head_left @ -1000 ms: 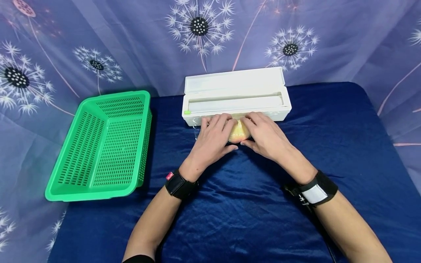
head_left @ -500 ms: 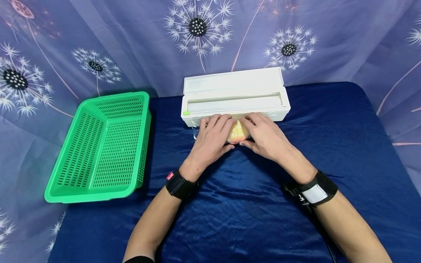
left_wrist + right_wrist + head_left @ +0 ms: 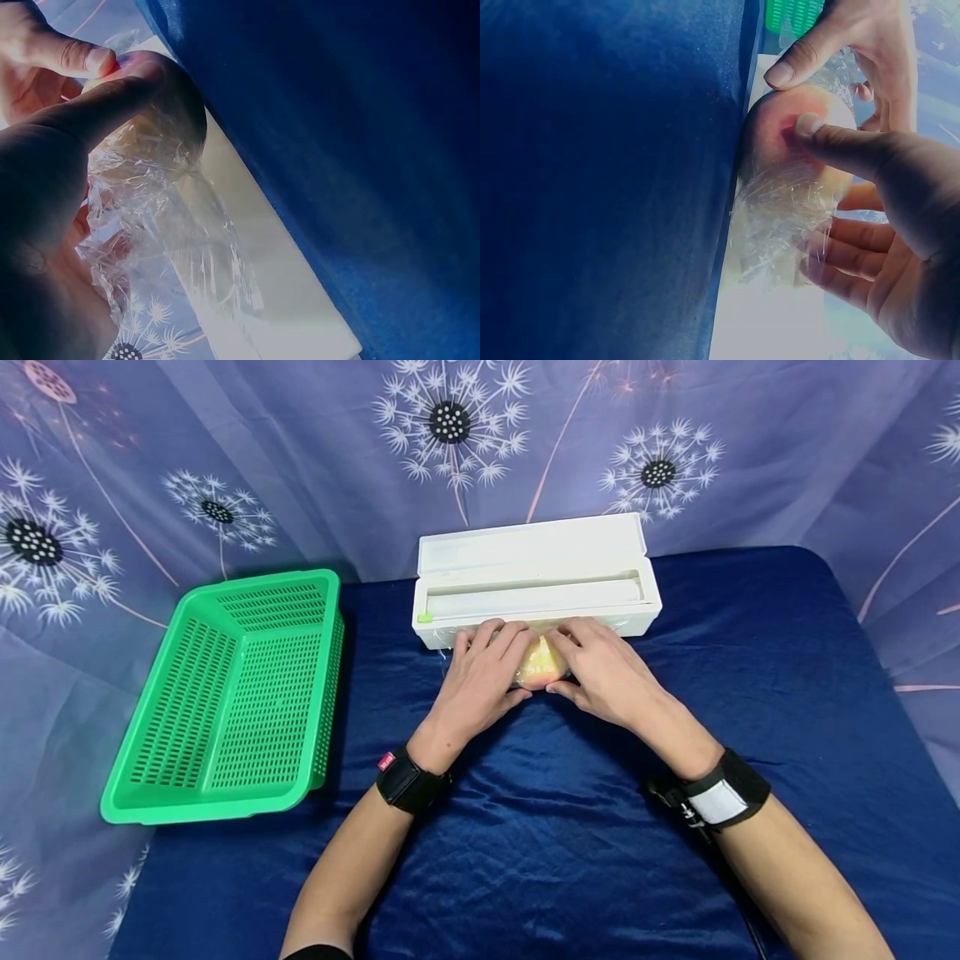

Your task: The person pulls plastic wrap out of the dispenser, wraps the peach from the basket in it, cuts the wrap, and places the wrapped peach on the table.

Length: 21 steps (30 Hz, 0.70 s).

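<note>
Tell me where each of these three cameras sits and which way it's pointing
Head: worn on the head, facing forward and down at the blue cloth; both forearms, left hand and right hand show.
Left wrist: on the left wrist, looking along the palm at crumpled cling film; left thumb shows.
Right wrist: on the right wrist, facing the wrapped fruit; fingers of both hands show.
Shared: both wrist views show the film and the white dispenser box.

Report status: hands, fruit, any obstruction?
Both hands, left hand and right hand, grip the film-wrapped fruit. Fruit on blue cloth against white dispenser. Nothing obstructing.
</note>
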Tool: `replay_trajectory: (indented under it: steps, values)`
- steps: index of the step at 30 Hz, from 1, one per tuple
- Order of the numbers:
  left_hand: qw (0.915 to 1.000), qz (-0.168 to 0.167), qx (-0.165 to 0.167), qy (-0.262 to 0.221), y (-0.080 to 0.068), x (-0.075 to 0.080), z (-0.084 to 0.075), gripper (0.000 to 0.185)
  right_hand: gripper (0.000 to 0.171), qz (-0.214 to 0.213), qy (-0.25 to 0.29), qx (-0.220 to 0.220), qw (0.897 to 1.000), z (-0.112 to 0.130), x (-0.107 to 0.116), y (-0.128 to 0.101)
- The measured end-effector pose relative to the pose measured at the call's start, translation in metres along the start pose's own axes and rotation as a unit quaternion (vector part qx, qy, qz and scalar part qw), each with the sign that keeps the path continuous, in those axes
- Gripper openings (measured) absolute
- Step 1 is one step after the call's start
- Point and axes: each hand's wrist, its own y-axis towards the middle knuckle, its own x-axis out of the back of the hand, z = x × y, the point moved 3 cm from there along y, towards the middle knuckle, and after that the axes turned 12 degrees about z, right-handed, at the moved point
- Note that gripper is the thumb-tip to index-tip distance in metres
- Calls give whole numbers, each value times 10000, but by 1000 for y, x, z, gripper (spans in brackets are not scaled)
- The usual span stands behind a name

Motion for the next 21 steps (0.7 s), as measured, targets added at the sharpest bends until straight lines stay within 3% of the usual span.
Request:
replay_trajectory:
  steps: [21]
  values:
    - [9999, 59, 45, -143, 0, 1, 3, 79, 72, 73, -1, 23, 10000, -1, -3, 1]
